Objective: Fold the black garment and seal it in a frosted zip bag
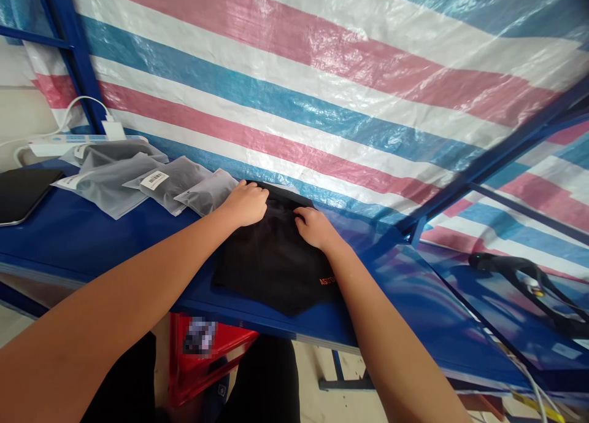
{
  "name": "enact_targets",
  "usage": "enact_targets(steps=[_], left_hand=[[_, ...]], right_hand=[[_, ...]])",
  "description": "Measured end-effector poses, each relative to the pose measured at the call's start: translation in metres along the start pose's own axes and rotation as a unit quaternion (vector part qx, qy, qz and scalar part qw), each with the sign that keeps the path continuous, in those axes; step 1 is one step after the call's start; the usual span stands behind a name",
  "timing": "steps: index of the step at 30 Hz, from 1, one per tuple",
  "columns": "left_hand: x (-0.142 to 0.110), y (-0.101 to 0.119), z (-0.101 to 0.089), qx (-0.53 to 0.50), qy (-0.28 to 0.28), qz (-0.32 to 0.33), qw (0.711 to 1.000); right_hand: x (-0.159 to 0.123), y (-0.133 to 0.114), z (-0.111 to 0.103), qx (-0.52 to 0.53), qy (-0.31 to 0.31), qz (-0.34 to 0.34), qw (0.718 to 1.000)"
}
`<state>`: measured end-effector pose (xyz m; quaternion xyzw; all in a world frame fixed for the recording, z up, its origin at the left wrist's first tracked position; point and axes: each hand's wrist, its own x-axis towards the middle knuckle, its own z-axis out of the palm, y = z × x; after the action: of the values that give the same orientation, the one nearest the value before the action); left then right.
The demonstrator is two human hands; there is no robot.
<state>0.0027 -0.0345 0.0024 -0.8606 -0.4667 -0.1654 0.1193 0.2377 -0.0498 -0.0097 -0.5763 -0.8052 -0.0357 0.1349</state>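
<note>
A pair of black shorts [280, 257] lies spread on the blue table [138, 251], waistband away from me, with orange lettering near the right leg's hem. Curled over the waistband's left part is my left hand [248, 203], its fingers closed on the cloth. My right hand [313, 226] grips the fabric a little below the waistband on the right, fingers bent and thumb mostly hidden. Part of the lettering is covered by my right forearm.
Several frosted plastic bags [159, 180] with dark contents and labels lie left of the shorts. Further left are a black flat device [27, 193] and a power strip [69, 145]. A striped tarp [276, 91] hangs behind. A red stool [221, 343] stands below.
</note>
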Motion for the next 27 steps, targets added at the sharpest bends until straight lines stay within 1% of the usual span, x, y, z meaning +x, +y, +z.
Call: enact_targets(steps=[3, 5, 10, 13, 18, 19, 21, 22, 24, 25, 26, 27], left_hand=[[-0.001, -0.001, -0.006, 0.016, 0.024, -0.005, 1.0], [-0.003, -0.003, -0.008, 0.018, 0.027, -0.017, 0.999], [-0.006, -0.016, -0.006, -0.031, -0.026, -0.051, 0.998], [-0.006, -0.024, -0.004, -0.046, -0.032, -0.073, 0.996], [-0.006, -0.026, -0.002, -0.003, -0.036, -0.079, 0.996], [-0.006, -0.025, -0.002, 0.006, -0.039, -0.079, 0.996], [-0.006, -0.021, -0.003, 0.015, -0.039, -0.079, 0.996], [-0.006, -0.02, -0.004, 0.016, -0.031, -0.081, 0.996], [-0.006, -0.018, -0.006, 0.014, 0.004, -0.1, 0.995], [-0.006, -0.018, -0.006, 0.01, 0.021, -0.118, 0.993], [-0.006, -0.018, -0.006, 0.003, 0.028, -0.141, 0.99], [-0.006, -0.019, -0.007, -0.006, 0.021, -0.161, 0.987]], right_hand=[[-0.001, 0.001, -0.001, 0.0, -0.001, 0.001, 1.0], [-0.001, 0.001, -0.002, 0.001, -0.002, 0.004, 1.0], [-0.001, 0.003, -0.007, 0.008, 0.027, 0.012, 1.0], [-0.001, 0.004, -0.007, 0.007, 0.044, 0.021, 0.999], [-0.001, 0.003, -0.008, 0.014, 0.037, 0.023, 0.999], [-0.001, 0.004, -0.009, 0.022, 0.045, 0.021, 0.999], [-0.001, 0.007, -0.013, 0.041, 0.084, 0.021, 0.995], [-0.001, 0.009, -0.014, 0.049, 0.113, 0.027, 0.992], [-0.001, 0.016, -0.016, 0.055, 0.164, 0.055, 0.983], [-0.001, 0.021, -0.016, 0.056, 0.172, 0.078, 0.98], [-0.001, 0.025, -0.015, 0.059, 0.162, 0.103, 0.98], [-0.001, 0.029, -0.013, 0.063, 0.139, 0.126, 0.98]])
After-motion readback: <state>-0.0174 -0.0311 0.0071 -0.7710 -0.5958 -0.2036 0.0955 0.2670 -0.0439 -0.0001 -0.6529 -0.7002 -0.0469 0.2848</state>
